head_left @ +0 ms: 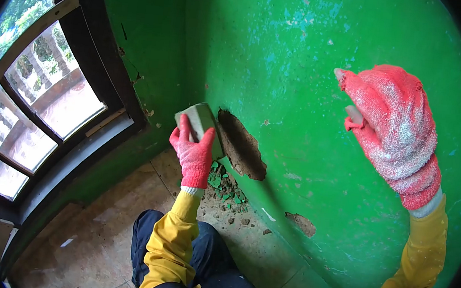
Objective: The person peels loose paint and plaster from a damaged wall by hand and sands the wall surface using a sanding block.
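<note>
My left hand (192, 154), in a red knitted glove, is closed on a grey-green rectangular block (202, 120). The fingers press its near face, and the block is tilted close to the corner, beside a deep patch of broken plaster (241, 145). Its material is unclear. Higher on the right, my right hand (390, 129) is raised in front of the green wall (302, 90), its red glove dusted white. Two bare fingertips poke out of the glove, with thumb and forefinger apart. Nothing shows between them, though the palm is hidden.
Crumbled plaster and green paint chips (226, 191) lie on the tiled floor (105, 232) at the wall's foot. A smaller damaged patch (300, 224) marks the wall further right. On the left stands a dark-framed glazed door or window (67, 81). My knees are below the left hand.
</note>
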The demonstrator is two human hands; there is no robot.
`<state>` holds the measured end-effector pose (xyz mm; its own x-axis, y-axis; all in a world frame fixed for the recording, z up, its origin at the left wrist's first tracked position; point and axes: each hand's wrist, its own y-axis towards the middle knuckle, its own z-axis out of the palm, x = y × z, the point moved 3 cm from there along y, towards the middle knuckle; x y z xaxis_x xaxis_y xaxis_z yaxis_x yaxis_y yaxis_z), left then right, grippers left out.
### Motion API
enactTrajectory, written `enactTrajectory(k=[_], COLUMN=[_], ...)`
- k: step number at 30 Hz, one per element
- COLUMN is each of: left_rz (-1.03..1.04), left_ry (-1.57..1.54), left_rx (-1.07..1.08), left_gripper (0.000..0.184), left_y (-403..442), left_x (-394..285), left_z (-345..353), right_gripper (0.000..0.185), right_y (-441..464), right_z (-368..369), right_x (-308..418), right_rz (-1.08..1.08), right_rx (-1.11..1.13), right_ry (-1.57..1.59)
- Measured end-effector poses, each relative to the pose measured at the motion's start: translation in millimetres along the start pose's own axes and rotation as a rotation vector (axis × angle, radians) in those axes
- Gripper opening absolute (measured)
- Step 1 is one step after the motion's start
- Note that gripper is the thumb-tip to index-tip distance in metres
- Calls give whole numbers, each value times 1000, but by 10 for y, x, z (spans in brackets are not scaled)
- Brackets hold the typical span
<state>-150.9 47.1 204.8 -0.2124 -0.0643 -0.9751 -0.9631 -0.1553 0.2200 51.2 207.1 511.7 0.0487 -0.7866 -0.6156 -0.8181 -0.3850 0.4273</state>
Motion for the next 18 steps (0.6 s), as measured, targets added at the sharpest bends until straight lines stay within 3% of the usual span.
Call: enactTrajectory(k=[1,3,4,5,8,9,11,12,13,15,16,17,18], left_rz=[36,-35,-180,-175,57,57,-102,-122,-117,57,72,74,4], left_ry=[75,228,135,138,179,177,102,91,94,174,31,30,85], left_rx=[-63,341,477,474,12,14,372,399,398,47,-73,-70,132], left_gripper=[82,84,84,84,85,85,84,83,83,84,85,85,84], left_y=[-14,-6,25,15,-37,-34,-51,4,11,-21,-55,-53,-69], left_x=[49,108,107,123,204,133,-20,56,106,107,90,84,-21], left_z=[22,124,72,52,60,53,130,102,107,36,64,63,100], right_gripper=[59,60,60,60,59,59,59,59,59,59,59,60,60], right_y=[12,-9,-2,4,12,10,4,6,5,2,5,3,-2], right_z=[5,3,9,17,10,10,-1,1,7,15,18,21,19], right_x=[-3,6,-3,1,8,8,9,15,17,12,9,12,12], right_rz=[-2,-4,-9,-5,-10,-12,-8,-2,2,-18,-16,-15,-15], right_rx=[-12,-17,-9,-4,-12,-20,-15,-16,-21,-26,-29,-27,-22], right_ry=[23,46,36,30,30,29,29,40,40,14,12,10,8])
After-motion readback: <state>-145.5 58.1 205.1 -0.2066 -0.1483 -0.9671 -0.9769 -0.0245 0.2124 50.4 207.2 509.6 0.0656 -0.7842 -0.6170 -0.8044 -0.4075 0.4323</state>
